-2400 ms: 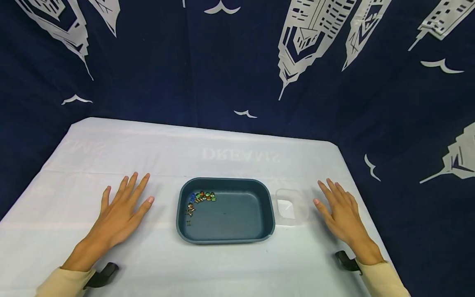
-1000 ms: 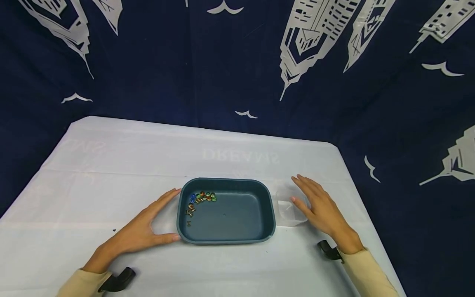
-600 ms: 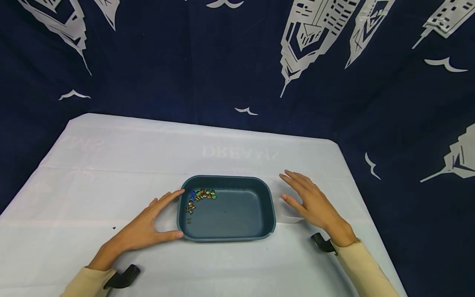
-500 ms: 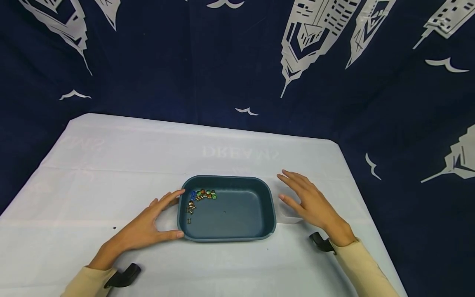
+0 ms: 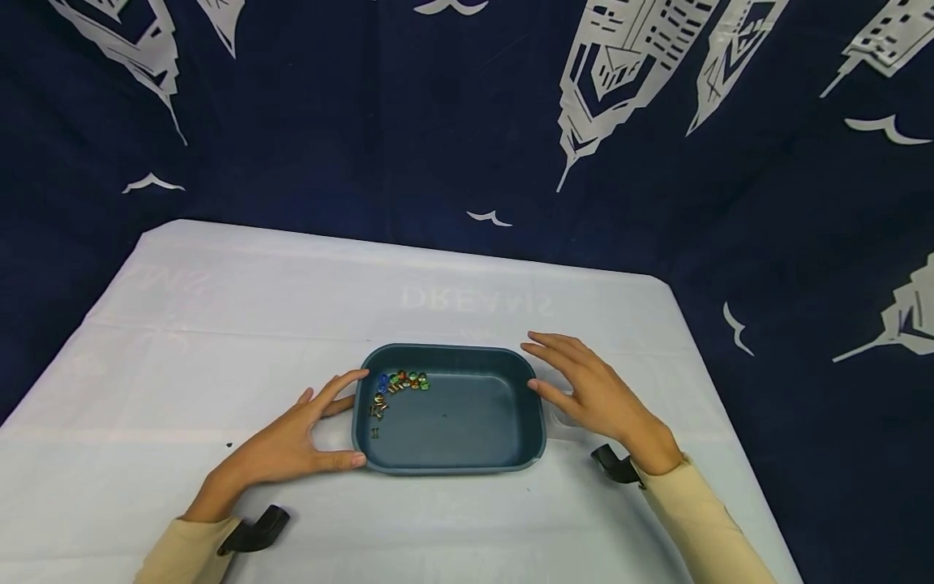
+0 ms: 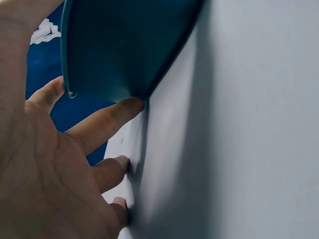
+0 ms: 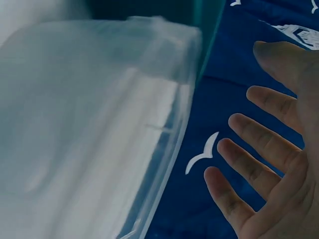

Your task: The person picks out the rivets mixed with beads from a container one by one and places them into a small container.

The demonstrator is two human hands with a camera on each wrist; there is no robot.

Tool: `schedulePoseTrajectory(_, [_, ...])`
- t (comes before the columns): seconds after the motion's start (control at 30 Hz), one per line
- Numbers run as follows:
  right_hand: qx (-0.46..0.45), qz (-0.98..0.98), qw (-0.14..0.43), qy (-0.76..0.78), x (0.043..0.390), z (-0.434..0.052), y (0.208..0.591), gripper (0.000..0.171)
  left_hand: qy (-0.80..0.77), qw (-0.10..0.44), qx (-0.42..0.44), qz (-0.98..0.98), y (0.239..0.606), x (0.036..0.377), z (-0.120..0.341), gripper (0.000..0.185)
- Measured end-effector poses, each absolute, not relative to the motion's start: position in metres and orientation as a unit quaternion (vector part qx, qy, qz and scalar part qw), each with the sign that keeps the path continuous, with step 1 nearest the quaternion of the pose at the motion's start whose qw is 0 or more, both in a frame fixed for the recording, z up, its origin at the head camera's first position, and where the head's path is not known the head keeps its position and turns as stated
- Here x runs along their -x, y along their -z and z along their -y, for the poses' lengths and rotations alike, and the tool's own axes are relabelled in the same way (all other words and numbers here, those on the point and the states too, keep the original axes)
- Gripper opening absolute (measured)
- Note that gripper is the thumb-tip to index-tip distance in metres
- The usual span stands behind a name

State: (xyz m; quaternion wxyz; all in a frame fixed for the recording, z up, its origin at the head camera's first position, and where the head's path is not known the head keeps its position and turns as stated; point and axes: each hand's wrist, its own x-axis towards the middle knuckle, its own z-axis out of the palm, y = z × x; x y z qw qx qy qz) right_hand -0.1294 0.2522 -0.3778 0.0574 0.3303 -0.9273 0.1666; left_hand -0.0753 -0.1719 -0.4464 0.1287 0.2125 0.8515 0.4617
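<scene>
A dark teal plastic tray (image 5: 467,438) lies on the white cloth. Toward its far left corner sit several shiny glass-like beads (image 5: 412,380) in blue, green and orange. Small brass-coloured pieces (image 5: 378,408) are gathered below them, and a single one (image 5: 375,433) lies nearer the front. My left hand (image 5: 284,446) spans the tray's left end, thumb at the near corner and index fingertip on the rim. In the left wrist view, a fingertip (image 6: 133,105) rests low against the tray wall. My right hand (image 5: 594,397) is spread near the right rim, over a clear plastic container (image 7: 124,129), mostly hidden in the head view.
A white cloth (image 5: 255,284) with faint mirrored lettering covers the table. Beyond it hangs a navy backdrop (image 5: 438,130) with white buildings and birds. A tiny dark speck (image 5: 229,444) lies left of the left hand. Black cameras are strapped to both wrists.
From resting apart on either side, both hands have come inward. The left now touches the tray's left end; the right has moved left across the clear container to the right rim.
</scene>
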Motion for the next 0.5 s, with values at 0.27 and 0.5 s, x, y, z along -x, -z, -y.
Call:
schedulePoseTrajectory(0.27, [-0.348, 0.921, 0.038, -0.171, 0.137, -0.232, 0.365, 0.05, -0.462, 0.128, -0.213, -0.851, 0.447, 0.078, 0.173, 0.106])
schedulePoseTrajectory(0.5, [-0.37, 0.913, -0.001, -0.171, 0.145, -0.205, 0.361, 0.046, -0.469, 0.129, -0.215, -0.847, 0.45, 0.076, 0.174, 0.107])
